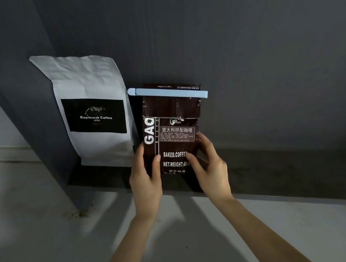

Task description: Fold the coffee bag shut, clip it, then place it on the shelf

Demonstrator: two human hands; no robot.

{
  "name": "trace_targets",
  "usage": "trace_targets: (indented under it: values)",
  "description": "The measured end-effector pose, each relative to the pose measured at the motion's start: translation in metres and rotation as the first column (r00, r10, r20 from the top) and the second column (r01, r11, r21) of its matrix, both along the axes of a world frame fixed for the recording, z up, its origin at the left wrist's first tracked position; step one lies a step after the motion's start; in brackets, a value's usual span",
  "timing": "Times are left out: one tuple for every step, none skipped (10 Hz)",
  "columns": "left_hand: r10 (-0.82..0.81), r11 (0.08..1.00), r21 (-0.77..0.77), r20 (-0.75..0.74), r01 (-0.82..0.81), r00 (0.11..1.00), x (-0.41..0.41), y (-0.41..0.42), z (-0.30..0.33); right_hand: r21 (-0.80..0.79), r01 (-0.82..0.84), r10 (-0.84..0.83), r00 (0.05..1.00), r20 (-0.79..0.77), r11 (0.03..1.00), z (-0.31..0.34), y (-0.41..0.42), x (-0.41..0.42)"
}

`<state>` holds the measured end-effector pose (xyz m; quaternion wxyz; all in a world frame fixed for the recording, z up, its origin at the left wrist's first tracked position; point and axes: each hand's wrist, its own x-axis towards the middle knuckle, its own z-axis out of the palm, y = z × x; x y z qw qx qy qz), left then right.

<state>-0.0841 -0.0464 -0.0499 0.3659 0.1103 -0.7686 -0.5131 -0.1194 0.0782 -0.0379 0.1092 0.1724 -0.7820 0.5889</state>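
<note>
Hands are closing on the lower half of the brown coffee bag (pixel 173 130): the left hand (pixel 145 179) is pinching its left side, thumb across the front, and the right hand (pixel 211 170) is grasping the right side the same way. Higher up, the bag's top is sitting folded over, with the blue clip (pixel 167 93) clamping across the fold, so folding and clipping are looking finished. The bag is standing upright near the front edge of the dark shelf (pixel 285 170), just beside a white coffee bag (pixel 92 107) toward the shelf's left end. Only letting go is seemingly remaining.
</note>
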Motion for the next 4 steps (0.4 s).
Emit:
trace_targets:
  values:
    - [-0.015,1.000,-0.026,0.008,0.015,1.000,0.003,-0.002,-0.002,0.020,-0.015,0.014,1.000,0.010,1.000,-0.002,0.001,0.003]
    - [-0.060,0.996,-0.066,0.037,0.063,0.997,0.008,-0.004,-0.002,0.082,-0.026,0.022,0.999,0.050,0.996,-0.001,0.003,0.006]
    - [-0.067,0.993,-0.097,0.068,0.073,0.995,0.011,-0.004,0.000,0.127,-0.036,0.029,0.998,0.059,0.991,0.002,0.005,0.010]
    - [-0.053,0.989,-0.130,0.096,0.066,0.994,0.019,-0.001,-0.003,0.163,-0.035,0.028,0.998,0.048,0.986,0.005,0.010,0.018]
